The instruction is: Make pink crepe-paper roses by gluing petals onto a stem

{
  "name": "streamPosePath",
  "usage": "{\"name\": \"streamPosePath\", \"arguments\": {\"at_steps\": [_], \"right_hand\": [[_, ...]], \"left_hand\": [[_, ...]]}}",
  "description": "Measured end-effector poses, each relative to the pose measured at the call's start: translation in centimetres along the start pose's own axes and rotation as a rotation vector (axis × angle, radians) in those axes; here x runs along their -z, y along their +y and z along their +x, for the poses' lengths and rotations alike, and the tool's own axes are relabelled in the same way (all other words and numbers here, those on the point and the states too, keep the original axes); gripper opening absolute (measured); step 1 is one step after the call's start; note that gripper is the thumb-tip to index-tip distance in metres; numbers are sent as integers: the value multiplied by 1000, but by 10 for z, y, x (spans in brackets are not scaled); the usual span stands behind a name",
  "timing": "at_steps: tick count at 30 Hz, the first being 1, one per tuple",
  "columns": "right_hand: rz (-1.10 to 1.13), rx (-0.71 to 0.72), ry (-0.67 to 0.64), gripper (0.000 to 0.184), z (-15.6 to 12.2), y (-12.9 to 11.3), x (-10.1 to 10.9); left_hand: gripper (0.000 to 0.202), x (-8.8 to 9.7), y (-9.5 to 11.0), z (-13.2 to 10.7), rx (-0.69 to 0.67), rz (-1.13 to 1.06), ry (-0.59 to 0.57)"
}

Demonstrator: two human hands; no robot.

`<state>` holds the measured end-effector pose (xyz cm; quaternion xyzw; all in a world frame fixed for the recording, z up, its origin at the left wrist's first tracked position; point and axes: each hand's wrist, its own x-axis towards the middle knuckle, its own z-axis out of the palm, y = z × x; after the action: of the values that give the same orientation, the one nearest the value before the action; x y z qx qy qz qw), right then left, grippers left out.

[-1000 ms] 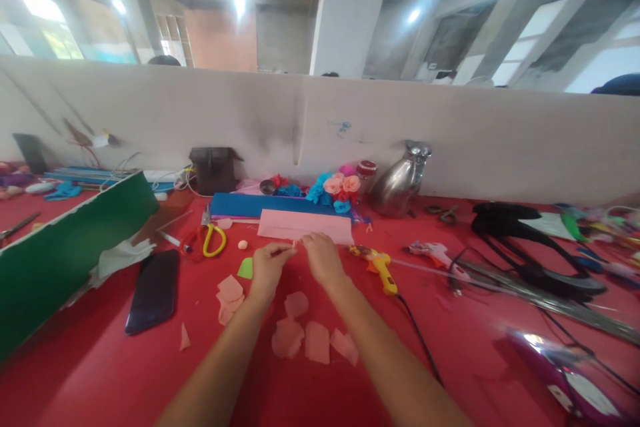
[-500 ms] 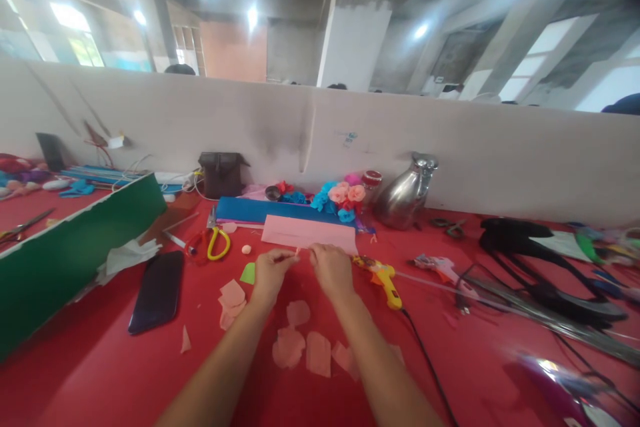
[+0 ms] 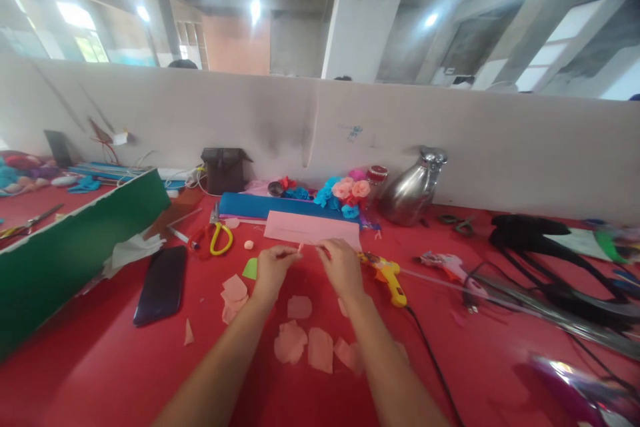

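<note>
My left hand (image 3: 273,271) pinches a small pink paper piece (image 3: 301,248) between thumb and fingertips, above the red table. Just to its right, my right hand (image 3: 343,269) is closed in a pinch. A thin strand (image 3: 313,243) seems to run from its fingertips toward the pink piece; what it is I cannot make out. Behind both hands lies a pink paper sheet (image 3: 280,225). Cut pink petals (image 3: 320,349) are spread between my forearms, and a small stack of pink petals (image 3: 234,295) rests by my left wrist. A green paper piece (image 3: 251,268) lies beside my left hand.
Yellow-handled scissors (image 3: 221,238) and a phone (image 3: 160,285) lie on the left, before a green board (image 3: 75,260). A yellow glue gun (image 3: 393,283) with a black cord is right of my hand. Paper flowers (image 3: 345,192) and a metal jug (image 3: 413,190) stand behind.
My right hand has moved a little to the right, widening the gap between the two hands. The left hand keeps its pinch. The view has shifted slightly.
</note>
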<state>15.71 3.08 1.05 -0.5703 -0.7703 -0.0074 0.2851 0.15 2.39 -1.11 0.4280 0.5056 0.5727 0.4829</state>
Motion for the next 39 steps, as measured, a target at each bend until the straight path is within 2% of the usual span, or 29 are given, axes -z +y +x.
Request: {"name": "streamPosePath", "arguments": {"at_steps": [14,21,34,37,39], "right_hand": [[-219,23,-101,18,-1,-7,-6],[-177,-22,-105,17,2,-5,-15],[-57,-7,21,15,3,-2,-17],[77,21,116,16,2,-6,-10],[226,-11,232,13,1,-11,-1]], "left_hand": [[19,0,2,0,20,9,7],[21,0,1,0,27,12,10],[16,0,5,1,39,6,26],[16,1,4,1,45,-5,20],[16,1,3,1,51,-19,16]]}}
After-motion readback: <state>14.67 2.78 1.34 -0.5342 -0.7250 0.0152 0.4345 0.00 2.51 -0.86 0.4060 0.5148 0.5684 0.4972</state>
